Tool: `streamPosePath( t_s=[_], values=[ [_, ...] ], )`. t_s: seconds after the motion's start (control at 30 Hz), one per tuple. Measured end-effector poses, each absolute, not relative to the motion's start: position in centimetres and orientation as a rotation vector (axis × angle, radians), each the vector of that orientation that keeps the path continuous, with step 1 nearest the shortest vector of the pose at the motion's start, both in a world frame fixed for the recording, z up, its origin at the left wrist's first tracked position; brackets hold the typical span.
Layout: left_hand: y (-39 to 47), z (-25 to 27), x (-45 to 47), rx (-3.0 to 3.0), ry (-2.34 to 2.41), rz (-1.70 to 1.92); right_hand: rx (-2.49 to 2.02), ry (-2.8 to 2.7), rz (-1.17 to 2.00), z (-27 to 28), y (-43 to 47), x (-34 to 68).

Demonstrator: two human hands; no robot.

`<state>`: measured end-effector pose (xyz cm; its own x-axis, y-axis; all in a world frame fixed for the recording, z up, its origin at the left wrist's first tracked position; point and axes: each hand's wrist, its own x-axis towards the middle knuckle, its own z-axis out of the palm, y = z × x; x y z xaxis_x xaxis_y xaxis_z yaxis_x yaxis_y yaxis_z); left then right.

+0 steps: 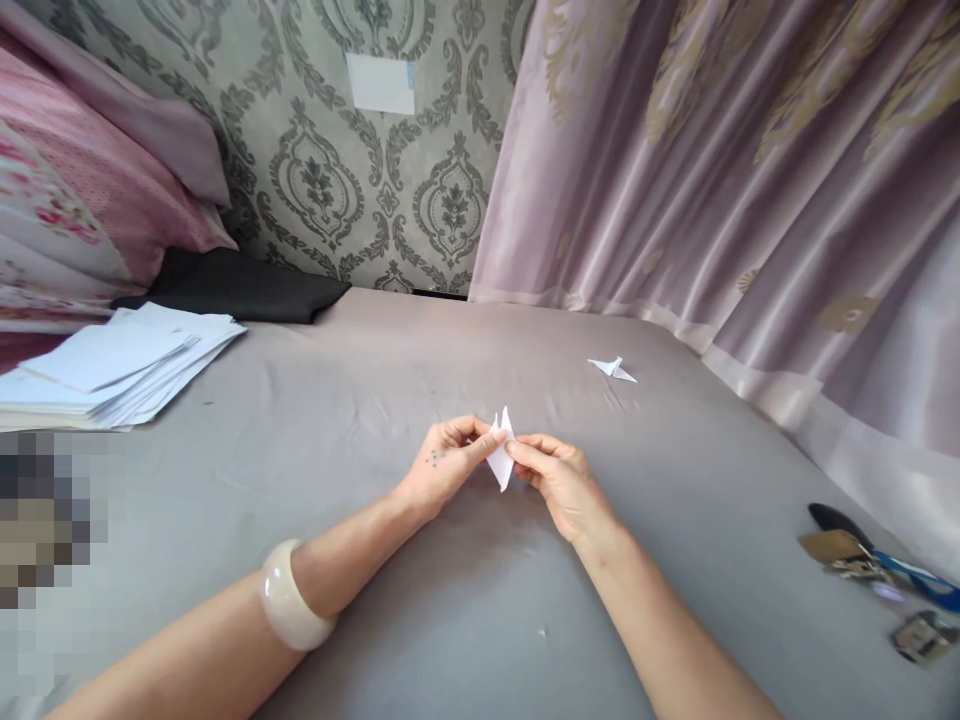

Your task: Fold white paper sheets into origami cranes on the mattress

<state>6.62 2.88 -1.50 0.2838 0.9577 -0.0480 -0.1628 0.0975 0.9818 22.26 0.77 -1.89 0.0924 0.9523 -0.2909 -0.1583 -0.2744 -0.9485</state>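
A small piece of folded white paper (500, 468) is held upright above the grey-covered surface (375, 620), with narrow points at its top and bottom. My left hand (448, 458) pinches its left edge between thumb and fingers. From the other side, my right hand (555, 475) is closed on its right edge, the thumb lying near the left thumb. Part of the paper is hidden behind the fingertips. Farther back to the right lies a finished-looking folded paper bird (613, 369), touched by neither hand.
A stack of white paper sheets (112, 370) sits at the left, before a folded black cloth (240, 283). Keys and small items (862, 565) lie at the right edge. Pink curtains (637, 180) hang along the right, and a patterned wall (315, 180) stands behind.
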Motion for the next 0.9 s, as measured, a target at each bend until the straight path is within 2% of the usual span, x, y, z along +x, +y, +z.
streamPosePath(
  t_s=[0.43, 0.63, 0.9],
  values=[
    [3.67, -2.21, 6.21, 0.938, 0.847, 0.99, -1.281, -0.932, 1.626, -2.15, 0.97, 22.74],
    [3.49, -2.0, 6.11, 1.079, 0.858, 0.776, -1.295, -0.802, 1.561, -2.0, 1.22, 23.02],
    [3.54, -2.36, 6.06, 1.067, 0.849, 0.739, -1.34, -0.785, 1.576, -1.83, 0.97, 22.7]
  ],
)
